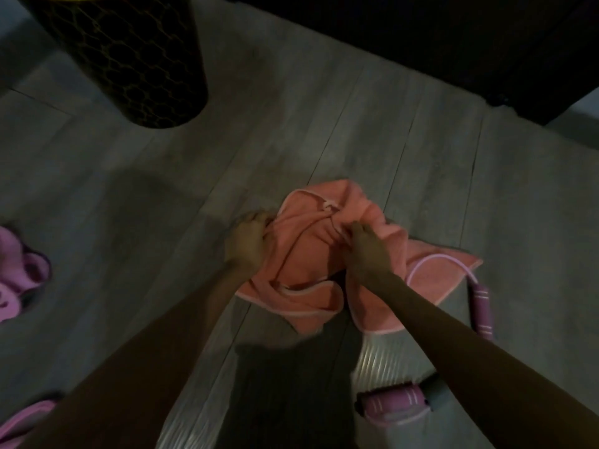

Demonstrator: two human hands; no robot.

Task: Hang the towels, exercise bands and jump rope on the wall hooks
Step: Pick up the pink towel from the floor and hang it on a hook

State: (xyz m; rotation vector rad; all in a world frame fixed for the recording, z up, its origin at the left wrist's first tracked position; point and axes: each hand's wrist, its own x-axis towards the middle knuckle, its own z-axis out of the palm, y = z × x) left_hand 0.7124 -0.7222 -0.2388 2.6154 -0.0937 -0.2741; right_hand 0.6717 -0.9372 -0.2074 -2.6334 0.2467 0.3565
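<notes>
A crumpled salmon-pink towel (311,254) lies on the grey floor in the middle of the view. My left hand (248,239) grips its left edge, fingers curled into the cloth. My right hand (366,251) pinches a fold near the towel's middle. A pink jump rope (431,264) loops over the towel's right corner; one purple handle (483,312) lies to the right and the other handle (395,405) lies near the bottom. No wall hooks are in view.
A dark basket with a gold honeycomb pattern (129,56) stands at the top left. Dark furniture (453,43) fills the top right. Pink-purple cloth (16,273) lies at the left edge, and another pink piece (22,422) at the bottom left.
</notes>
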